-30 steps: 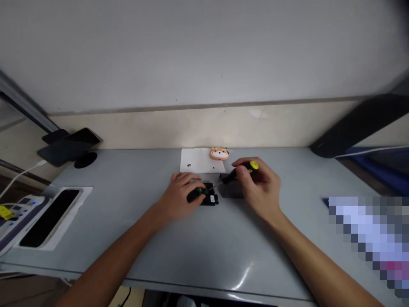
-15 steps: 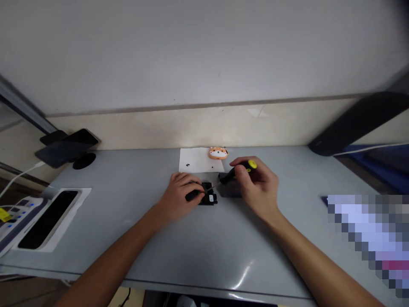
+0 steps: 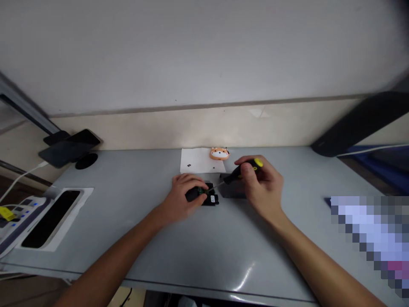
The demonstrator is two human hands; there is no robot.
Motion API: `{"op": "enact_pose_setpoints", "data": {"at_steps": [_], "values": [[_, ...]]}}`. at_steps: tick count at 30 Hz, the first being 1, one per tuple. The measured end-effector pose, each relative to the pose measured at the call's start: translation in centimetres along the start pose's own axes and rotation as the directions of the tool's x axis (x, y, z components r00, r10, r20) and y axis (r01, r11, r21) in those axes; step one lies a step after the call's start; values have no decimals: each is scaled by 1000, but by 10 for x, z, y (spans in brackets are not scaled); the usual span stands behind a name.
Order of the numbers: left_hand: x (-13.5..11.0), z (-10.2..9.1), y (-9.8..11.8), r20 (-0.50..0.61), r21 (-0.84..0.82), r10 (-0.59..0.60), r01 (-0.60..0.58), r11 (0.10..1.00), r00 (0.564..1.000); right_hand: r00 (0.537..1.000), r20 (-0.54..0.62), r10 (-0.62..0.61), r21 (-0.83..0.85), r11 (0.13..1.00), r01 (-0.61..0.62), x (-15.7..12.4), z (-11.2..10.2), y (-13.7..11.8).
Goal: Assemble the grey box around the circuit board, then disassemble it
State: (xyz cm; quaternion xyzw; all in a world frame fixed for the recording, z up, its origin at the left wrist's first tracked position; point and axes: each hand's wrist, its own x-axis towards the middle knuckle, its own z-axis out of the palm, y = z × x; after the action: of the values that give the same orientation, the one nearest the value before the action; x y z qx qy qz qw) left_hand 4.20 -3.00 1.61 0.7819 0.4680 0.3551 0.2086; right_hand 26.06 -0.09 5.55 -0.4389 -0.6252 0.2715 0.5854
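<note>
My right hand (image 3: 263,185) is wrapped round a black screwdriver (image 3: 238,172) with a yellow handle end. Its thin shaft points left and down, with the tip by a small black device (image 3: 211,199) that carries a white label. What the tip touches is too small to tell. My left hand (image 3: 185,196) grips the device from the left, thumb and fingers closed on a dark part with a bit of green showing. Under and beside my right hand lies a dark flat box-like piece (image 3: 230,191), partly hidden.
Behind the hands, white paper (image 3: 200,160) bears several tiny black screws (image 3: 189,165) and an orange animal-faced case (image 3: 219,153). At left are a phone (image 3: 51,219), a power strip (image 3: 22,221) and a phone on a stand (image 3: 72,147). A dark cylinder (image 3: 358,121) stands at right.
The screwdriver and my right hand have shifted slightly right, the tip drawing back a little. A greenish part now shows between my left fingers. The whole view has moved slightly.
</note>
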Motion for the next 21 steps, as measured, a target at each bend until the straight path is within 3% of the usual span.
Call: {"op": "enact_pose_setpoints", "data": {"at_steps": [9, 21], "values": [[1, -3, 1, 171, 170, 9, -39, 985, 985, 999, -15, -38, -138, 990, 35, 1, -1, 7], [1, 2, -1, 147, 132, -7, -13, 991, 989, 997, -41, -67, -138, 989, 61, 3, -2, 8]]}}
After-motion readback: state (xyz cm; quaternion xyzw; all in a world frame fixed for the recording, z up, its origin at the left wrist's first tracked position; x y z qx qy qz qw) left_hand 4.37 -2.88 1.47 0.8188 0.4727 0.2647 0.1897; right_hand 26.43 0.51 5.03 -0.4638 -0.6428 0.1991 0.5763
